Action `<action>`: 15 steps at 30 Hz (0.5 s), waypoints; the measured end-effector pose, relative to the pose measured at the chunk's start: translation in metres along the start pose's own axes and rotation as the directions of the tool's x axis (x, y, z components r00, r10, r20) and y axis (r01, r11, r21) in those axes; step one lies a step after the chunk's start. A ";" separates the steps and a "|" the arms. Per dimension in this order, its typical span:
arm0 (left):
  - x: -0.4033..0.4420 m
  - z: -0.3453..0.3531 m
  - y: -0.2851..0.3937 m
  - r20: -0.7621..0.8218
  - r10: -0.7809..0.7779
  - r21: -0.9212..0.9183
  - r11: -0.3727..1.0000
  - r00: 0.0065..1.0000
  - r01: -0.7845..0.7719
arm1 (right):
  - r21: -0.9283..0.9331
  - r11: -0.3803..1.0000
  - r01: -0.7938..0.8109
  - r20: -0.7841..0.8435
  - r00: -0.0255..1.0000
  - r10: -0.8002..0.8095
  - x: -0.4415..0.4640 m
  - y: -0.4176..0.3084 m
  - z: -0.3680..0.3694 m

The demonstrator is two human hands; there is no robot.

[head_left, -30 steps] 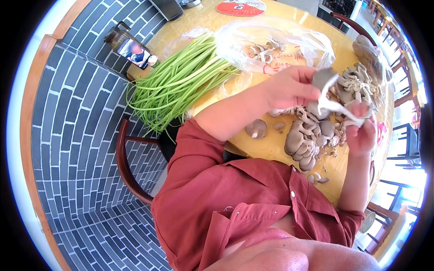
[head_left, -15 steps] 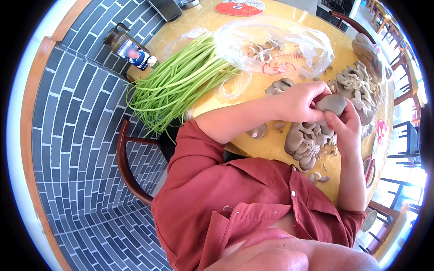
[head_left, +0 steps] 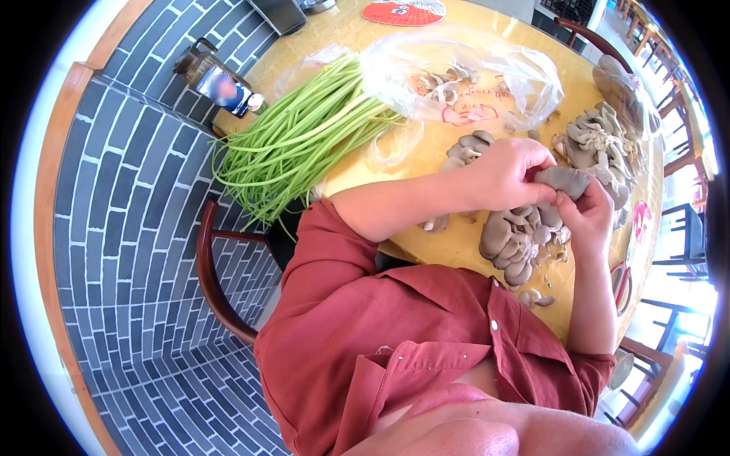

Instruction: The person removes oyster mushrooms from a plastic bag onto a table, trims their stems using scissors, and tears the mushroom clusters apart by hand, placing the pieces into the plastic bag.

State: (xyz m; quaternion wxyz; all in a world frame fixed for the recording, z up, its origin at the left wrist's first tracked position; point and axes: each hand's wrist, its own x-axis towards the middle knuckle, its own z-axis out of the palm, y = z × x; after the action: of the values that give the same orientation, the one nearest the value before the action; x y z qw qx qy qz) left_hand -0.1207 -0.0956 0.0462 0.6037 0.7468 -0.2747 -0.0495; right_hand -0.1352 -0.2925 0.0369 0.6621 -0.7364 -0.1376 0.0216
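Both of my hands are closed on one grey oyster mushroom (head_left: 564,181) above the table. My left hand (head_left: 511,173) pinches its left side, with the fingertips partly hidden. At its right and lower edge, the thumb and fingers of my right hand (head_left: 590,216) grip it. Right below lies a cluster of oyster mushrooms (head_left: 511,242), close to the table's near edge. Another big clump (head_left: 601,148) rests beyond my right hand. Several more mushrooms (head_left: 468,146) lie behind my left wrist.
A clear plastic bag (head_left: 525,72) with red print spreads across the yellow table (head_left: 357,171). Long green stalks (head_left: 304,137) lie at the left. A phone (head_left: 224,91) leans on a jug (head_left: 196,62). A red fan (head_left: 403,11) lies at the back. A wooden chair (head_left: 209,266) stands left.
Both hands have shifted slightly right with the mushroom. Its cap has tilted and now looks more folded between my fingers.
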 end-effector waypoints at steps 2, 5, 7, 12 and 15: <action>-0.001 0.001 0.001 -0.010 -0.004 -0.022 1.000 1.000 0.004 | -0.044 0.998 0.034 -0.033 0.999 -0.035 0.000 0.001 0.002; 0.000 0.001 -0.001 -0.013 0.007 0.004 1.000 1.000 -0.007 | 0.059 0.998 -0.020 0.018 1.000 0.019 0.000 0.000 -0.001; 0.001 -0.001 -0.004 0.025 0.014 -0.018 1.000 1.000 -0.014 | 0.101 0.991 -0.087 0.001 0.996 0.087 0.002 0.004 -0.004; 0.006 -0.015 -0.015 0.075 0.023 -0.571 0.821 0.997 0.024 | 0.836 0.540 -0.095 0.172 0.981 -0.093 0.015 0.010 -0.032; 0.012 -0.034 -0.012 -0.028 0.011 -0.806 0.591 1.000 -0.029 | 0.942 0.322 -0.098 0.193 0.941 -0.279 0.021 -0.005 -0.053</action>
State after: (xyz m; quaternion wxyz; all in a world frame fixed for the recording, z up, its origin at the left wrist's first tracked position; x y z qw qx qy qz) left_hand -0.0928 -0.0699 0.0470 0.8791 0.3908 -0.2249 -0.1543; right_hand -0.1047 -0.3387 0.0511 0.9329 -0.1918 -0.2468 0.1790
